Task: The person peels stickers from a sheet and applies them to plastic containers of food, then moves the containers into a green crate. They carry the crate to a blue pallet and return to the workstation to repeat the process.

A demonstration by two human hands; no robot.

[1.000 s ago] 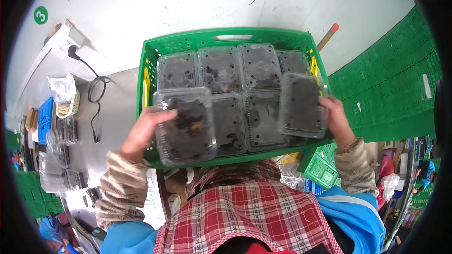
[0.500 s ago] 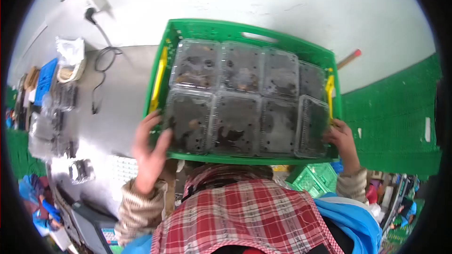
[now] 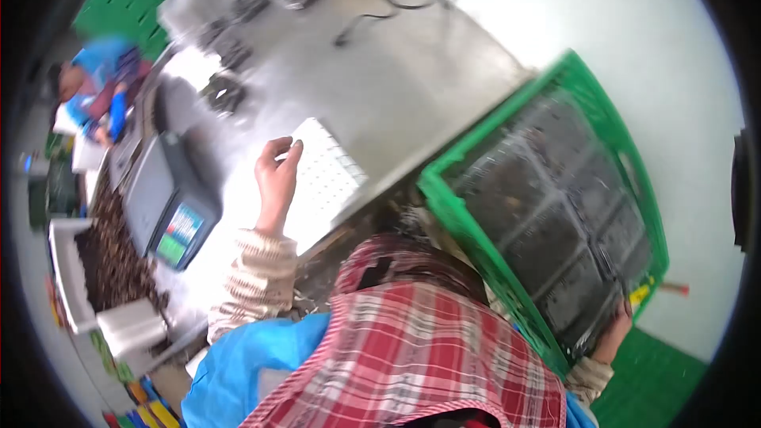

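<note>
A green crate point(image 3: 448, 200) with clear lidded boxes point(image 3: 507, 190) of dark contents stands tilted at the right. My right hand point(image 3: 615, 333) is at its lower right end, fingers curled at the rim by the yellow handle point(image 3: 639, 295). Away from the crate, my left hand point(image 3: 277, 178) is raised over the steel table beside a white perforated sheet point(image 3: 321, 182), thumb and fingers apart with nothing between them.
A grey scale point(image 3: 170, 198) stands on the steel table point(image 3: 420, 71). Clear packs point(image 3: 226, 93) and a black cable point(image 3: 369, 17) lie farther back. At the left are a co-worker point(image 3: 99, 83) and a white tray point(image 3: 65, 277) of dark pieces.
The view has turned left, so the crate now appears at the right and slanted. My left hand has let go of the crate and moved over the table. My right hand remains at the crate.
</note>
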